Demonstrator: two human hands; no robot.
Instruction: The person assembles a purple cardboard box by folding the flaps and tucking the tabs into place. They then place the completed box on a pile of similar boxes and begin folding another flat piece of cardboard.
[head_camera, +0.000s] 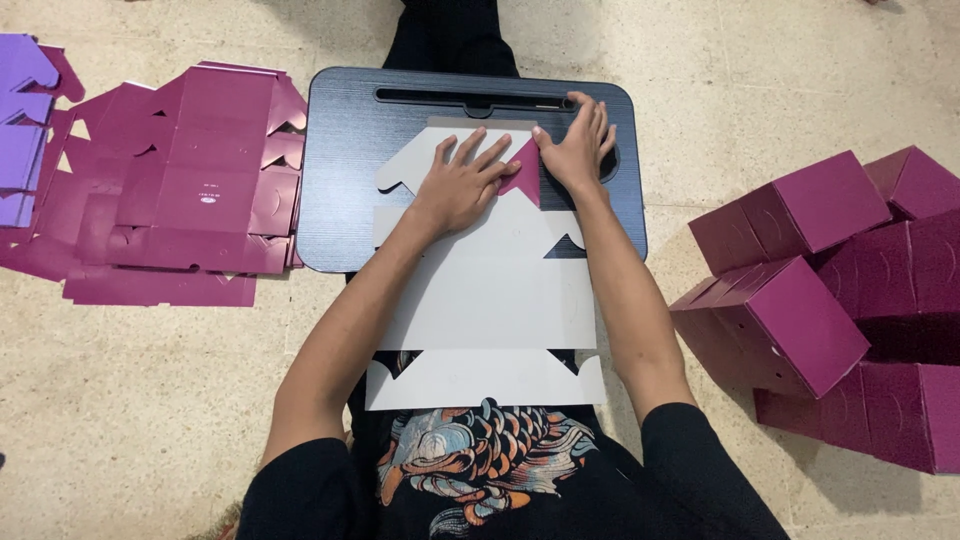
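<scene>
A flat die-cut cardboard box blank (490, 300) lies white side up across a dark lap tray (345, 150) and my lap. My left hand (460, 180) presses flat on the blank's far end, fingers spread. My right hand (578, 145) folds a corner flap (525, 175) over, so its magenta side shows, and pins it down with the fingers together.
A stack of flat magenta box blanks (180, 190) lies on the floor to the left, with purple blanks (20, 110) at the far left edge. Several assembled magenta boxes (830, 300) are piled on the floor to the right. The tiled floor surrounds the tray.
</scene>
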